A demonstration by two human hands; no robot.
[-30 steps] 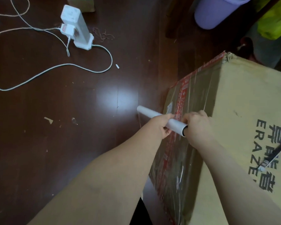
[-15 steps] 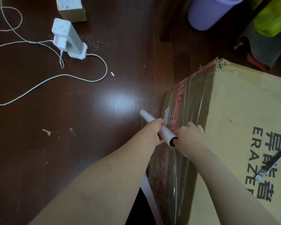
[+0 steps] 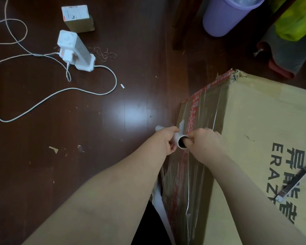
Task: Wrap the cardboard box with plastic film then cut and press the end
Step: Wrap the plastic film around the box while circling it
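At right on floor: box, left face under film. Just beside that face's top edge: roll, tilted, open end nearest. Gripped mid-length by left hand, fingers curled round. Held at open end by right hand, curled, one finger tucked inside the core. On box top, near right: knife. Far left: power strip with cable.

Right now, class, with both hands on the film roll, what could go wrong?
The grey utility knife lies loose atop the brown cardboard box; a jolt might send it sliding off. The clear plastic film on the box's side looks wrinkled; uneven pull on the white cardboard roll could crease it further.
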